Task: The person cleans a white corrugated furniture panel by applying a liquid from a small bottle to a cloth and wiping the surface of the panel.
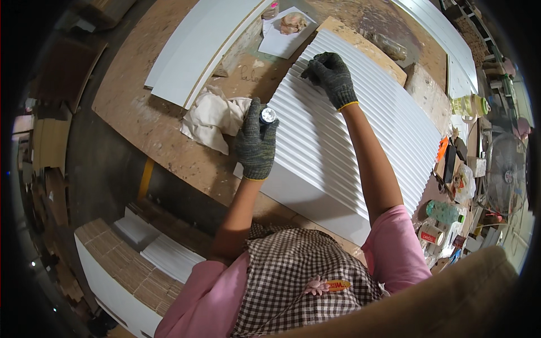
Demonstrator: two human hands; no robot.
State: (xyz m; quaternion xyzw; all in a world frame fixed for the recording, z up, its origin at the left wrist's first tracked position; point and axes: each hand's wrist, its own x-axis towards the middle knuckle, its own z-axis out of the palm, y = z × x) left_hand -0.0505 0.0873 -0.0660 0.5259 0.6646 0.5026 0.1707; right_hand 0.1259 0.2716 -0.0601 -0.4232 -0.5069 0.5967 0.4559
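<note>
My left hand (pixel 257 145), in a dark grey knit glove with a yellow cuff edge, is closed around a small flashlight (pixel 268 115) whose shiny round end faces up. It is beside the left edge of a stack of white strips (pixel 360 141), whose long parallel ridges fill the middle of the bench. Over the upper left part of these ridges is my right hand (pixel 331 78), gloved alike. Its fingers are bent and drawn together at the strips; whether anything small is between them is hidden. A crumpled white cloth (pixel 214 117) lies just left of my left hand.
Long white boards (pixel 205 50) lie at the upper left of the stained wooden bench (pixel 129 93). White paper (pixel 284 34) bears a crumpled brownish lump (pixel 293 23). Bottles (pixel 445 211) and a fan (pixel 504 174) are at the right. Bundled boards (pixel 127 265) stand at the lower left.
</note>
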